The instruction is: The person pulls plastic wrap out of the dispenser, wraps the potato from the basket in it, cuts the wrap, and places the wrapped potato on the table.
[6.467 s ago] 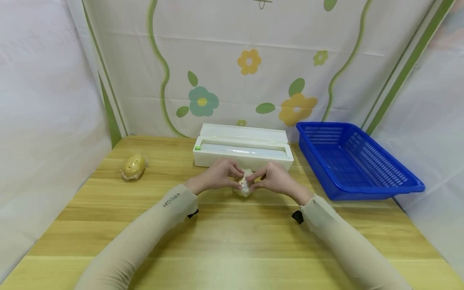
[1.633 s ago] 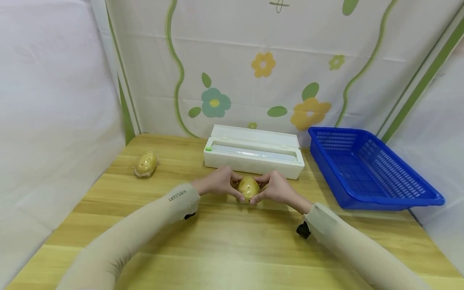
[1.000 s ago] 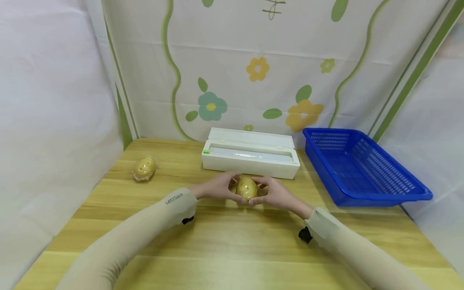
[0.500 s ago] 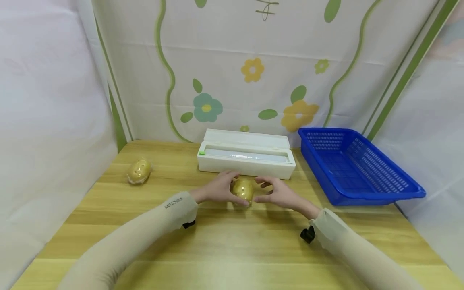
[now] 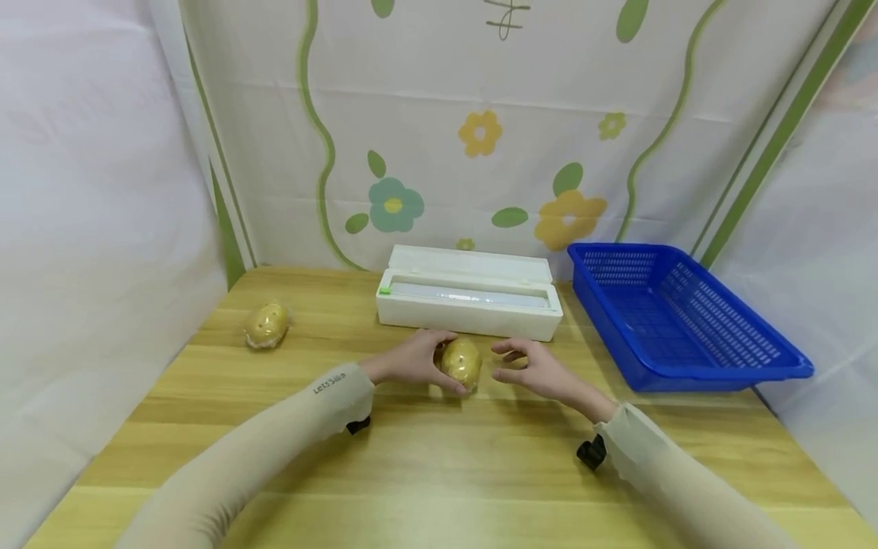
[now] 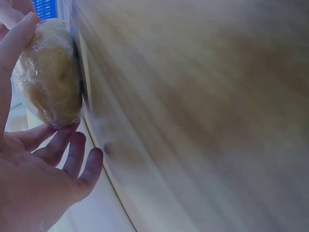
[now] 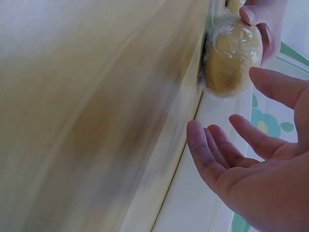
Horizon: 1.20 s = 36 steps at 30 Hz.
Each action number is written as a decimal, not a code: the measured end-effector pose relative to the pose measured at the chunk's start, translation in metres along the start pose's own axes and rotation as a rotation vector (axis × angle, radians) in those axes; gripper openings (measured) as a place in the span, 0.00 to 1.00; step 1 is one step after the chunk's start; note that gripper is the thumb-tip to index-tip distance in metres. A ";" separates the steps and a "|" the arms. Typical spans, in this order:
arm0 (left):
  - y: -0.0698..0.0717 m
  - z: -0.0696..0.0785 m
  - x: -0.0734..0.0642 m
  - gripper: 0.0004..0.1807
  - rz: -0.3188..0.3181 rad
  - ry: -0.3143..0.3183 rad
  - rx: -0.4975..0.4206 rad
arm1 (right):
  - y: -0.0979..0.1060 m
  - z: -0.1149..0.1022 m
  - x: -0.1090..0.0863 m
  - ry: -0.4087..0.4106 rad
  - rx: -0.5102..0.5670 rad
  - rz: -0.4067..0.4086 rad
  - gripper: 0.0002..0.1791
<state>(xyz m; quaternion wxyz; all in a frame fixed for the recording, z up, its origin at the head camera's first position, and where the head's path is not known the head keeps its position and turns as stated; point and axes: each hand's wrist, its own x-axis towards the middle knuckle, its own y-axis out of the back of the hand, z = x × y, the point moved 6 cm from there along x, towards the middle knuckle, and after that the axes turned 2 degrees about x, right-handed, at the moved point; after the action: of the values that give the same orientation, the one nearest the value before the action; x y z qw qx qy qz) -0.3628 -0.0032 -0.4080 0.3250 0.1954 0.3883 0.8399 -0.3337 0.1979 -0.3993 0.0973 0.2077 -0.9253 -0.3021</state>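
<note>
A yellow potato [image 5: 463, 362] wrapped in clear cling film sits on the wooden table. My left hand [image 5: 414, 358] holds it from the left, thumb on the near side and fingers on the far side. In the left wrist view, creased film covers the potato [image 6: 55, 79] between thumb and fingertips. My right hand [image 5: 538, 371] is a short way off to the right, fingers loosely bent, touching nothing. The right wrist view shows a gap between the right hand [image 7: 265, 179] and the wrapped potato [image 7: 229, 63].
Behind the hands stands a long white cling film box [image 5: 469, 313], lid raised, with a roll inside and a green piece at its left end. A second wrapped potato [image 5: 267, 324] lies at the left. A blue plastic basket [image 5: 631, 358] stands at the right.
Earlier both hands worked at bunched film, then held the wrapped potato together. The right hand has since let go and drawn back to the right; the left still holds the potato.
</note>
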 end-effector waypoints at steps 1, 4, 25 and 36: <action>0.001 0.000 -0.001 0.56 0.016 -0.010 0.000 | 0.001 0.001 0.000 -0.004 -0.001 0.007 0.26; 0.007 0.000 -0.005 0.53 0.055 -0.023 0.003 | 0.003 0.001 0.000 -0.010 -0.005 0.014 0.26; 0.128 -0.085 -0.108 0.57 0.162 0.246 0.369 | 0.023 0.012 -0.017 -0.034 0.023 0.042 0.26; 0.145 -0.111 -0.126 0.60 0.133 0.349 0.358 | 0.027 0.011 -0.018 -0.044 0.022 0.065 0.24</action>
<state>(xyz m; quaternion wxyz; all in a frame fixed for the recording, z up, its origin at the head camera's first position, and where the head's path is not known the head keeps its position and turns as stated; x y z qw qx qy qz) -0.3951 -0.2198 -0.3741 0.1575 0.1272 0.5674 0.7982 -0.3303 0.2316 -0.3930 0.0846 0.1721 -0.9366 -0.2933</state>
